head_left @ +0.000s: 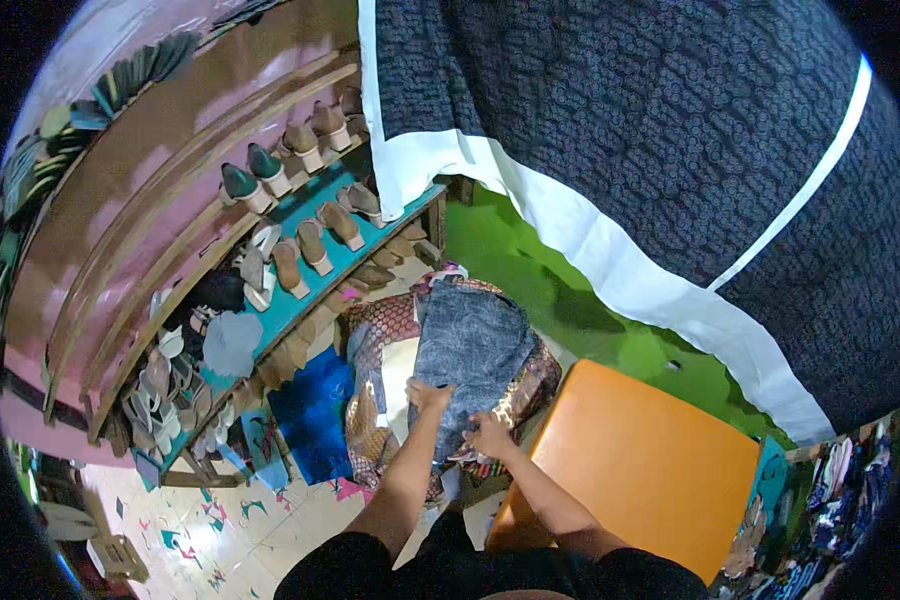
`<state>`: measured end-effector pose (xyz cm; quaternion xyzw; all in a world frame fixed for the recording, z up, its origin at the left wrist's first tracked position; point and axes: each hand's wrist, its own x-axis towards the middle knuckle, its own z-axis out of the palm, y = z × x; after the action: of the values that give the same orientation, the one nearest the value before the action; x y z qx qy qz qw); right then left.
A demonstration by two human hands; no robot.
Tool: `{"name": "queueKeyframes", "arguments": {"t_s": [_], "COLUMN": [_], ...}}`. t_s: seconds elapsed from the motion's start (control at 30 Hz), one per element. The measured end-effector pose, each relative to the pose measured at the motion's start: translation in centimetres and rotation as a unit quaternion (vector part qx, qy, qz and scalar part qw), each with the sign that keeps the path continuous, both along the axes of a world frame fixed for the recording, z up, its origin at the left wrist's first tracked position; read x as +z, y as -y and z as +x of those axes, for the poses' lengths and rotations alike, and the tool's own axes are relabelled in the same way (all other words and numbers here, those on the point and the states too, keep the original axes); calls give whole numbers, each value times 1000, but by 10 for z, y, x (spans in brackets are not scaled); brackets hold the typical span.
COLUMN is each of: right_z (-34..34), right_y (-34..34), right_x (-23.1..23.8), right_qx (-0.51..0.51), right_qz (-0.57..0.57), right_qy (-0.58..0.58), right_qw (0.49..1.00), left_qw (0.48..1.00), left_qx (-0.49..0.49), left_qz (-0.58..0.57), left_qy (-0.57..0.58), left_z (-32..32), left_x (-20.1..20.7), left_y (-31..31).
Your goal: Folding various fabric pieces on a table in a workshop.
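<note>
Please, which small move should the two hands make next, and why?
Perhaps the left hand and right hand should gently smooth the dark grey cloth: the left is at its left edge, the right near its lower right, and it lies over bulky patterned fabric.

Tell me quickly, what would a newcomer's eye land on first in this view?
Probably the bright orange rectangular surface at lower right, and the large dark patterned cloth with white edging that fills the upper right. Next, at the centre, the left hand and right hand on dark grey cloth atop a patterned bundle. To the left, heeled shoes line a curved-looking rack.
</note>
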<state>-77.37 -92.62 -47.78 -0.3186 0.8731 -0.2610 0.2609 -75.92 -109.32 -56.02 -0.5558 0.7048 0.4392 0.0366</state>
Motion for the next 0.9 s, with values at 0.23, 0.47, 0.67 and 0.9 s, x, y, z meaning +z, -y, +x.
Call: {"name": "queueKeyframes", "arguments": {"t_s": [0.23,0.47,0.67,0.9], "right_z": [4,-1,-7,4], "right_y": [28,28,42,13], "right_x": [-17,-7,60,105], "right_qx": [19,-24,-160,-129], "right_qz": [-37,4,-186,-192], "right_qy": [201,162,419,198], "right_qw": [979,986,874,952], "left_qw": [974,970,917,890], "left_qx": [-7,-4,-69,-106], "left_qz": [-137,-237,-159,-155], "left_qy": [178,-58,-360,-416], "left_z": [5,33,53,70], "left_x": [2,48,127,192], "left_y": [15,-2,-36,-96]}}
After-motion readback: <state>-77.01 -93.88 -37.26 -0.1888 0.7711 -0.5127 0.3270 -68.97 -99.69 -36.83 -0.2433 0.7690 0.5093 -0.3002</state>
